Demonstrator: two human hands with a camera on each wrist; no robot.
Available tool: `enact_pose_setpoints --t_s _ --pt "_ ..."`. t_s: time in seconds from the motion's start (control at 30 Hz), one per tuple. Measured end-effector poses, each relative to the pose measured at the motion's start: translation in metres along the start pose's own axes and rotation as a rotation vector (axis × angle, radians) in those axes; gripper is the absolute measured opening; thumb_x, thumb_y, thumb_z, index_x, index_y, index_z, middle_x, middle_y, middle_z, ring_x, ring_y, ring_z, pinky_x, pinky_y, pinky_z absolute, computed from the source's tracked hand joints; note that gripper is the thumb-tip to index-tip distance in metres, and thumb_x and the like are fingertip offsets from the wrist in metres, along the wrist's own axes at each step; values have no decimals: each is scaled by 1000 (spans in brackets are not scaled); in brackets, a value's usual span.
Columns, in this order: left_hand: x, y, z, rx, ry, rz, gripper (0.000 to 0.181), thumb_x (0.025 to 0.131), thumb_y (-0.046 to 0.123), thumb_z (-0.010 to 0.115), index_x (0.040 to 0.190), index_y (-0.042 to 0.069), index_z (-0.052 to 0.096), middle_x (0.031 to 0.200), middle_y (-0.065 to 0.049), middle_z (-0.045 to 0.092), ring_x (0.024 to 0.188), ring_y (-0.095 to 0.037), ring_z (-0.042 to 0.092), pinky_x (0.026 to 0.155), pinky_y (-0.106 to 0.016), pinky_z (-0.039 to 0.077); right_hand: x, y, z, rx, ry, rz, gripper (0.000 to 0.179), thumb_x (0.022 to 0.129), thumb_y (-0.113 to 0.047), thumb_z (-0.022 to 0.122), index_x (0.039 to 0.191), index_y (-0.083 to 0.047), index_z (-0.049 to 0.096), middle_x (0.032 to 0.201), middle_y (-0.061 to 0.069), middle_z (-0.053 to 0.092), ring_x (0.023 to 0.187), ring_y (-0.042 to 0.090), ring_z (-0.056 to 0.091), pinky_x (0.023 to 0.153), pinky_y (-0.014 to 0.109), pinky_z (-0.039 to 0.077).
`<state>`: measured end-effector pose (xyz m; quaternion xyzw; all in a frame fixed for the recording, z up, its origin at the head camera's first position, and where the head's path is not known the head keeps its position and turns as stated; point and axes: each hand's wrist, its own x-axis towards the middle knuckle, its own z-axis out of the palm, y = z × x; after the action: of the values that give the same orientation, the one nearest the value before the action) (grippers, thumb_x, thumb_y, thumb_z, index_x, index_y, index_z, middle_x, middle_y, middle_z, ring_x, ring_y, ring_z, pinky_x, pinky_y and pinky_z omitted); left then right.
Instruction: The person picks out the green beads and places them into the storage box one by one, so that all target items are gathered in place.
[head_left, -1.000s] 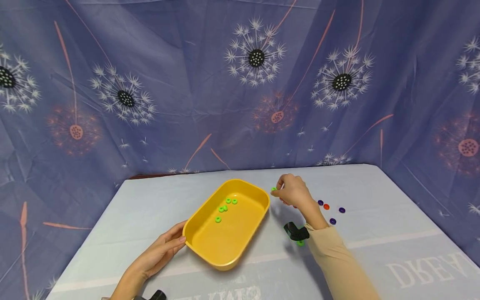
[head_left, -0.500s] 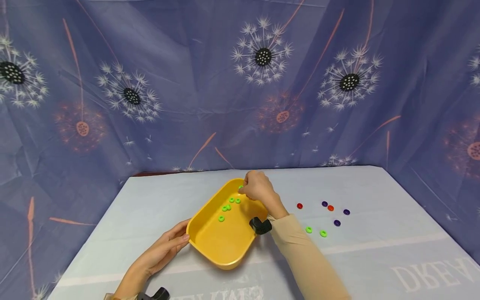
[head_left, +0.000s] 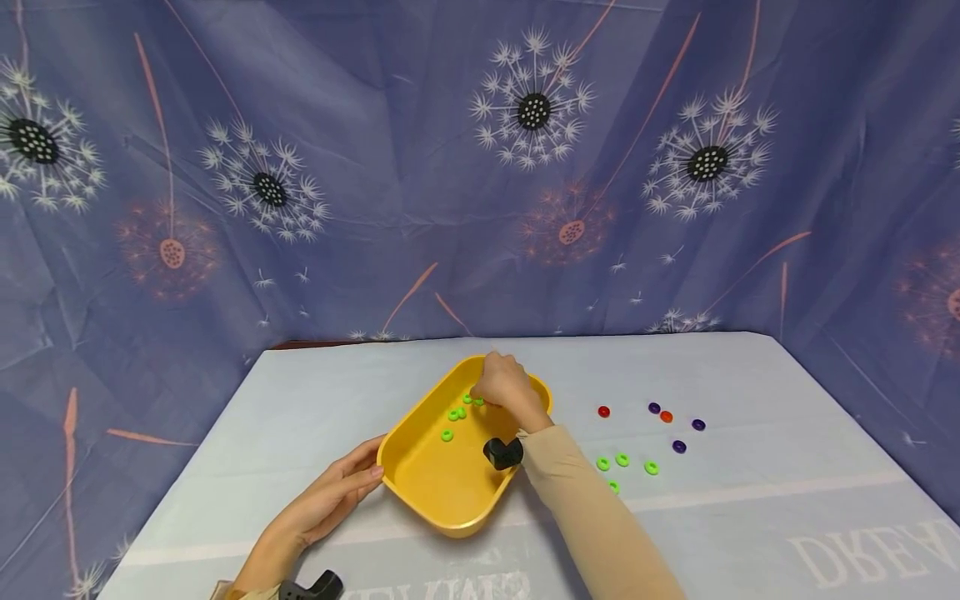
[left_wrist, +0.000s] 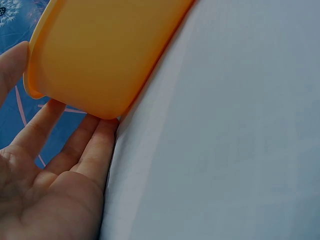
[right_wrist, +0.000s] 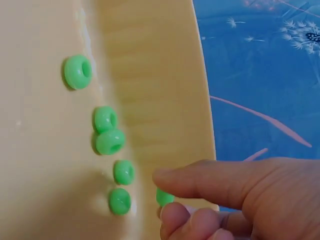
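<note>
While pinched by the right hand (head_left: pixel 506 385), one round green plastic bead (right_wrist: pixel 164 197) was held near the far-left corner of the oblong yellow plastic tray (head_left: pixel 438 483).

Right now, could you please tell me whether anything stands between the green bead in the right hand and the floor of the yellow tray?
Nothing visible does, beyond the fingers of the right hand, which partly hide the green bead; the other green beads in the yellow tray lie to one side.
</note>
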<state>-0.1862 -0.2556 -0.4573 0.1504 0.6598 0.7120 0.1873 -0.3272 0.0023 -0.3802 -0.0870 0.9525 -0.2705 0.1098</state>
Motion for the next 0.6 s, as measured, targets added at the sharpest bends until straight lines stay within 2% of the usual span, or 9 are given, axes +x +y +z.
enact_pose_setpoints --t_s 0.17,0.23,0.3,0.4,0.5,0.6 --pt "0 -1 -1 2 1 2 58 104 11 43 153 -7 18 157 -22 27 131 -6 46 107 -18 41 4 4 7 -7 8 5 20 84 -11 74 92 -2 59 74 10 53 68 25 52 56 29 41" --pt "0 -1 -1 2 3 3 58 104 11 43 154 -6 18 157 -23 27 131 -6 46 107 -18 41 5 4 9 -12 2 5 22 83 -10 73 96 -2 58 76 11 52 69 27 52 57 29 42" --pt "0 -1 -1 3 4 1 58 104 11 43 154 -6 18 157 -23 27 131 -6 46 107 -18 41 7 5 11 -24 -3 7 19 83 -10 73 93 -2 59 72 10 52 70 26 51 56 29 41" --pt "1 -2 -2 4 3 -3 59 104 11 44 154 -6 17 158 -24 25 132 -6 46 107 -18 41 8 6 13 -30 -5 12 15 82 -9 73 79 -5 60 62 8 51 70 26 52 55 28 41" --pt "1 -2 -2 5 1 -8 59 104 11 44 154 -6 17 158 -25 23 132 -6 46 107 -18 41 9 6 15 -35 -7 16 23 82 -10 74 67 -8 56 59 6 49 74 26 50 56 29 40" --pt "1 -2 -2 5 2 -12 60 104 12 44 154 -6 16 159 -26 22 132 -5 46 107 -18 41 9 6 15 -38 -7 17 27 81 -10 75 64 -9 54 55 5 49 74 26 51 54 29 39"
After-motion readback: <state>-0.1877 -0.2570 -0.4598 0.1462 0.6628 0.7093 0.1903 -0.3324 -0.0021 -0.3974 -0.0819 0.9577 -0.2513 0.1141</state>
